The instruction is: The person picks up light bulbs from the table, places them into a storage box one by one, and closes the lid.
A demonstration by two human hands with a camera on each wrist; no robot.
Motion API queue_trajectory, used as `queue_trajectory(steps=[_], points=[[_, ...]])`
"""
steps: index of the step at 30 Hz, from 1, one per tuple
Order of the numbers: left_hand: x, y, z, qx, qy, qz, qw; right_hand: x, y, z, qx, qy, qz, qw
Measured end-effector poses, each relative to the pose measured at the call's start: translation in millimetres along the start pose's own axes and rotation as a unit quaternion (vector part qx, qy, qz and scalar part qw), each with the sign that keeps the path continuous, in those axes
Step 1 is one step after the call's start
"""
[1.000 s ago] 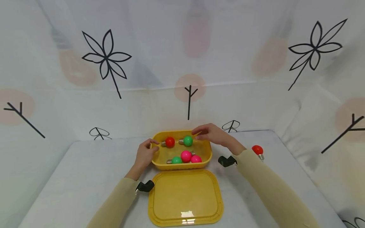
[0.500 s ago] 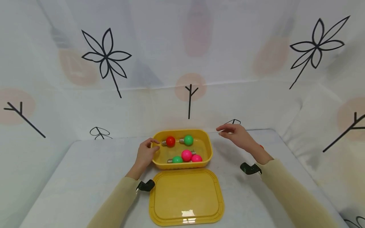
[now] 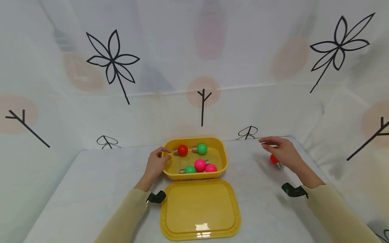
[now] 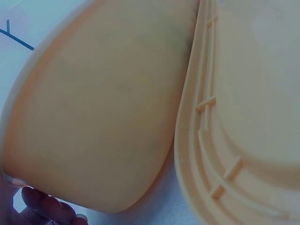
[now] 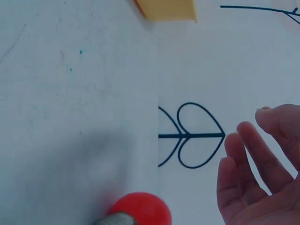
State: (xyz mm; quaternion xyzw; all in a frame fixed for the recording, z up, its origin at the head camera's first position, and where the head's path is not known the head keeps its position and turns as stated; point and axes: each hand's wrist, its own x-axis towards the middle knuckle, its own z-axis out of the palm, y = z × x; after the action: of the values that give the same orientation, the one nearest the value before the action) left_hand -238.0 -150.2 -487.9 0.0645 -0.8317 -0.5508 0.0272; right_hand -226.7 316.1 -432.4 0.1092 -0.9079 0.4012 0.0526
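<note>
My left hand (image 3: 155, 165) grips the left end of a yellow plastic box (image 3: 225, 156), fingers at its rim; the left wrist view shows its fingertips (image 4: 49, 206) against the wall. In the box lie a red light bulb (image 3: 182, 150), two green bulbs, one at the back (image 3: 202, 149) and one at the front, and two pink bulbs, including the rounder-looking one (image 3: 200, 165). Another red bulb (image 3: 273, 158) lies on the table to the right. Above it hovers my right hand (image 3: 285, 154), fingers loosely bent and holding nothing, apart from the bulb (image 5: 145, 206) in the right wrist view.
A yellow lid (image 3: 200, 209) lies flat on the white table (image 3: 100, 195), just in front of the box. White cloth (image 3: 164, 114) with printed leaves and twigs hangs behind the table and at its sides.
My right hand has moved from over the box's right end out to the right, to above the loose red bulb. The left hand and the bulbs in the box have stayed put.
</note>
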Motion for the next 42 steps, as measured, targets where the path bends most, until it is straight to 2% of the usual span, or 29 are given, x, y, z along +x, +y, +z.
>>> queue_trajectory(steps=[7,16,22,32,42], points=[[0.6,0.5,-0.1,-0.005,0.003,-0.005,1.0000,-16,13,-10,0.005,0.036,0.030,0.999],[1.2,-2.4,0.8,-0.012,0.002,-0.002,0.9999,-36,28,-16,-0.042,0.045,0.039,0.997],[2.3,-2.7,1.3,-0.021,0.001,-0.001,0.9998,-46,36,-14,-0.041,0.035,0.078,0.996],[1.6,-0.4,0.8,-0.016,0.001,-0.002,0.9999,-51,49,-5,-0.028,0.027,0.110,0.993],[0.5,0.1,0.5,-0.014,0.005,-0.001,0.9999,-49,54,5,-0.043,0.015,0.115,0.992]])
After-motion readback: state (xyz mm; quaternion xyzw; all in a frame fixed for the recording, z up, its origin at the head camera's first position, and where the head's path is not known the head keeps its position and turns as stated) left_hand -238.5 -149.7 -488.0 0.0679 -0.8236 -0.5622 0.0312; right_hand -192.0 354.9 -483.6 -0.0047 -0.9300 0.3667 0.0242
